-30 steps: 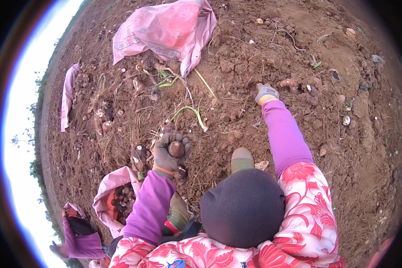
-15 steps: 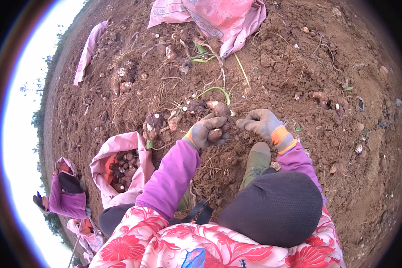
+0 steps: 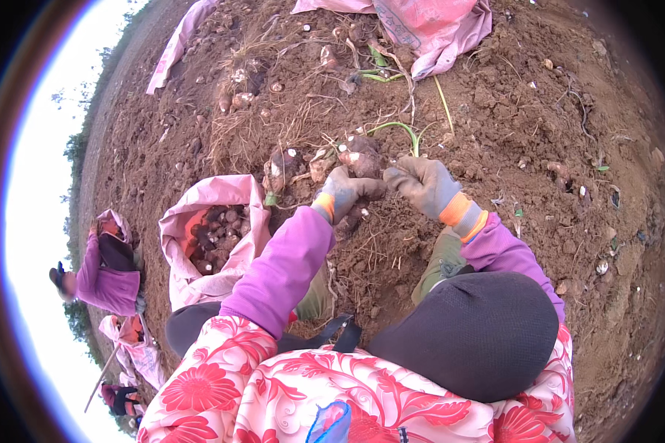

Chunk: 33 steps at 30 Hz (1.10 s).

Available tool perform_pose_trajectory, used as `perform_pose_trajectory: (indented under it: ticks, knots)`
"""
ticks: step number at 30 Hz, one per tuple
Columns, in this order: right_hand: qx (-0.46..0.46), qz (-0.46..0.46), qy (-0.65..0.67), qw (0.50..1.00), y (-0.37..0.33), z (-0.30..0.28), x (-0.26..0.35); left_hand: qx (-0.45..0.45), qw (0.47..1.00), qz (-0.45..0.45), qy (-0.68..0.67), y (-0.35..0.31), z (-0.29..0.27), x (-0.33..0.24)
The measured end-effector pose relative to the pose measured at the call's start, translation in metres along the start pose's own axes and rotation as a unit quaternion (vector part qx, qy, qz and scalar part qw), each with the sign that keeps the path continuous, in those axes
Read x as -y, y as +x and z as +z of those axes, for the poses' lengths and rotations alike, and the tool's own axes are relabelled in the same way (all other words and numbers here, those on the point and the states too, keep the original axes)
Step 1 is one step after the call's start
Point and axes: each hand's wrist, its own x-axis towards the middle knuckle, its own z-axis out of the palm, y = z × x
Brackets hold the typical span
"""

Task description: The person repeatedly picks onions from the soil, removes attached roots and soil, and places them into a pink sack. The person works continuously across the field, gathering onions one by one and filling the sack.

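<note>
Both my hands wear grey gloves with orange cuffs and meet close together above the soil. My left hand (image 3: 349, 193) is curled round a small brown taro (image 3: 352, 220), partly hidden under its fingers. The fingers of my right hand (image 3: 423, 184) are closed and nearly touch the left fingertips; anything between them is hidden. Just beyond lies a larger clump of taro corms (image 3: 360, 153) with pale cut spots. Left of it rests another taro (image 3: 279, 170), rough and brown with a white cut end.
An open pink sack (image 3: 192, 288) partly filled with small taros stands at my left. More pink sacking (image 3: 451, 37) lies at the far side, with green stalks (image 3: 403, 129) nearer. A co-worker in purple (image 3: 109, 277) crouches at the far left beside other sacks.
My hands have come together, the right one moving in toward the left. The taro seen in my left palm is now mostly covered. The whole view has shifted slightly.
</note>
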Motion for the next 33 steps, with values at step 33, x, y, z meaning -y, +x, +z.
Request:
perform_pose_trajectory:
  ticks: [33]
  knots:
    - [-0.378,0.665,-0.313,0.563,-0.327,-0.138,-0.109,-0.187,0.890,-0.032,-0.415,-0.020,-0.204,0.085]
